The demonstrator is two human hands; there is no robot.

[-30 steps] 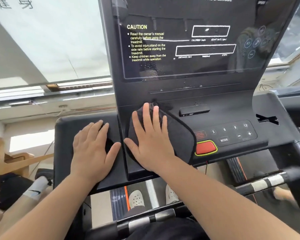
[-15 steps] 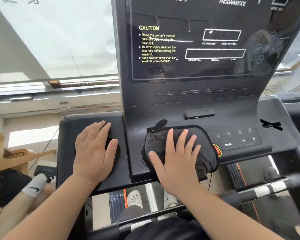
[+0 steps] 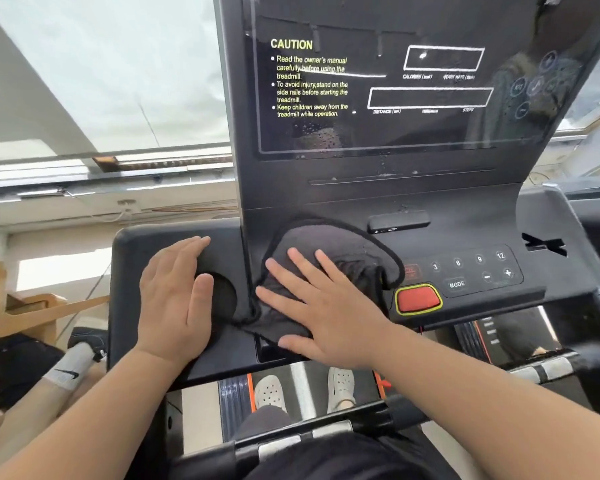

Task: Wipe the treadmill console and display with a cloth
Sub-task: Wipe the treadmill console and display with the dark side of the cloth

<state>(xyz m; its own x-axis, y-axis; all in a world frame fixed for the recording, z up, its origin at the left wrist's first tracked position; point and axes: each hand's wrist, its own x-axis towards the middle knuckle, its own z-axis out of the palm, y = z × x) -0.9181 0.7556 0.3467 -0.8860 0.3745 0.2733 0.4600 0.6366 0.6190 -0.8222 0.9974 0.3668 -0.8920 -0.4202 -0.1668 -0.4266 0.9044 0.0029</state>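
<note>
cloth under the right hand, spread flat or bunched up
Bunched up. The cloth is rumpled, its edge curling up in a fold beside the red button, with the right hand pressing it down.

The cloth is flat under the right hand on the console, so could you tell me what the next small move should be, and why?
Probably slide the right hand and the cloth rightward over the red button and keypad, which lie uncovered beside the cloth. Droplets on the display suggest going up there afterwards. The left hand rests flat on the console, bracing.
</note>
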